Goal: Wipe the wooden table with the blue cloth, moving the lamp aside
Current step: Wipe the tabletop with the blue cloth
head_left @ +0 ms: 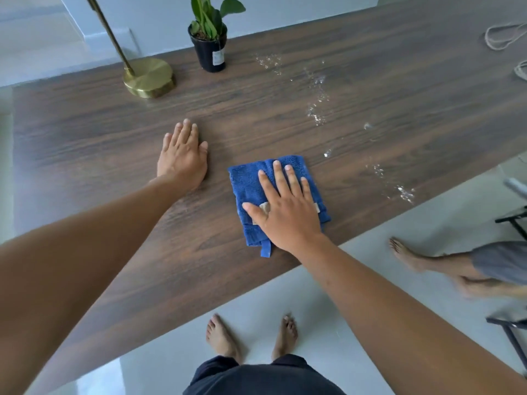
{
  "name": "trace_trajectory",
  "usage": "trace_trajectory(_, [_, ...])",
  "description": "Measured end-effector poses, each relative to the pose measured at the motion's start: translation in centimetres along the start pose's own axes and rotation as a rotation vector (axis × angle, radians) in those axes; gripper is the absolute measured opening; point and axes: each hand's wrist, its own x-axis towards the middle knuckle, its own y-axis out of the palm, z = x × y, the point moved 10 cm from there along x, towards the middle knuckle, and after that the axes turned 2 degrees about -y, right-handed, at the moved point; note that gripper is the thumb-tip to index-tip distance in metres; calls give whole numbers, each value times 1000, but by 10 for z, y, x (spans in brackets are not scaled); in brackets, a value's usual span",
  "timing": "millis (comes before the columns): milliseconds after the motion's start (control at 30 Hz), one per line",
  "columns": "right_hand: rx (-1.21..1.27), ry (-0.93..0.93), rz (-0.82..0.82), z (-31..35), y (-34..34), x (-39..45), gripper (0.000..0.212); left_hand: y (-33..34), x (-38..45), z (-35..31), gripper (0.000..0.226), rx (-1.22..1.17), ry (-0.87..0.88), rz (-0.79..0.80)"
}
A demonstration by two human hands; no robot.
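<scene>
Your right hand (pixel 285 206) presses flat, fingers straight, on the folded blue cloth (pixel 256 192), hiding its middle, near the counter's (pixel 99 143) front edge; your left hand (pixel 182 158) lies flat, holding nothing. The brass lamp (pixel 148 76) is cut off above its stem.

Lamp (pixel 148 76) top cut off; cloth (pixel 256 192) partly under right hand (pixel 288 212).

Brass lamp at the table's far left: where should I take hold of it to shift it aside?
Grip the thin slanted stem just above the round base, probably with the left hand, which lies flat on the table nearest it. The base is a wide, low disc, too broad to wrap. Come from the near side; the potted plant stands close on its right.
</scene>
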Motion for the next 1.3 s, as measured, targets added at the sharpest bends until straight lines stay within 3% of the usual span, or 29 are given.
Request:
trace_trajectory(167, [-18,64,-18,-61,-10,7,83,21,-12,-44,59,13,45,34])
trace_trajectory(333, [-7,74,-5,-57,-12,52,81,22,-15,-44,59,24,34,13])
trace_trajectory(500, [35,-62,-72,-46,-7,-10,84,24,-16,-44,59,42,35,24])
trace_trajectory(600, [37,-5,-117,-86,-10,-34,87,25,-16,-43,60,59,34,39])
trace_trajectory(733, [-13,81,-39,-123,-15,-11,85,26,-15,-43,61,71,33,43])
trace_trajectory(933, [5,118,-3,-80,-16,61,81,25,-15,-43,60,52,25,17])
trace_trajectory(1067, [6,20,-14,-58,-12,43,81,11,-6,-40,54,11,16,-11])
trace_trajectory(1300, [-23,91,2,-56,-10,78,81,-3,31,21,65,30,-150,25])
